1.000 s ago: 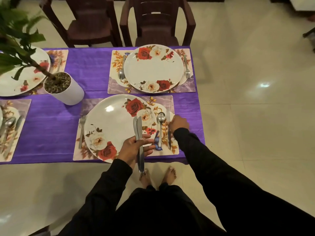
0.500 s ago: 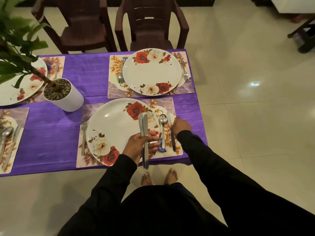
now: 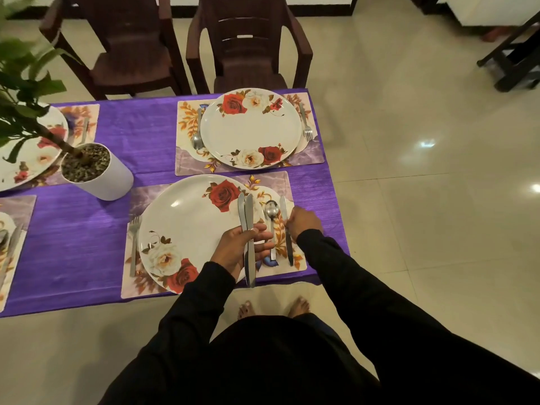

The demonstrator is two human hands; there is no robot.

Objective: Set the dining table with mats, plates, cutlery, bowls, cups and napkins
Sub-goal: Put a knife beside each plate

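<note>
The left hand (image 3: 233, 248) hovers over the near plate (image 3: 187, 229), its grip closed round two knives (image 3: 247, 229) held side by side, blades pointing away from the person and handles hanging past the desk (image 3: 73, 244) edge. The right hand (image 3: 302, 222) rests on the right side of the near mat (image 3: 286, 185), its grip pinching a knife (image 3: 285, 229) that lies flat on the mat, blade away. A spoon (image 3: 271, 211) lies just left of that knife, between it and the plate, bowl end away. A fork (image 3: 134, 238) lies on the mat's left side, beside the plate.

Across the purple cloth, the far mat (image 3: 190, 165) carries a far plate (image 3: 251, 130) with red and white roses, a far spoon (image 3: 198, 135) on its left and a far fork (image 3: 305, 124) on its right. No knife shows there.

To the left, a white pot (image 3: 102, 176) filled with gravel holds a leafy plant (image 3: 26, 92); it stands on the cloth, between the near mat and another plate (image 3: 29, 153) at the frame's edge. A further mat (image 3: 14, 229) with cutlery on it is partly cut off at the lower left. Two dark brown chairs (image 3: 248, 48) stand at the desk's far side on a pale tiled floor (image 3: 423, 229). The person's bare feet (image 3: 271, 308) show below the desk edge.
</note>
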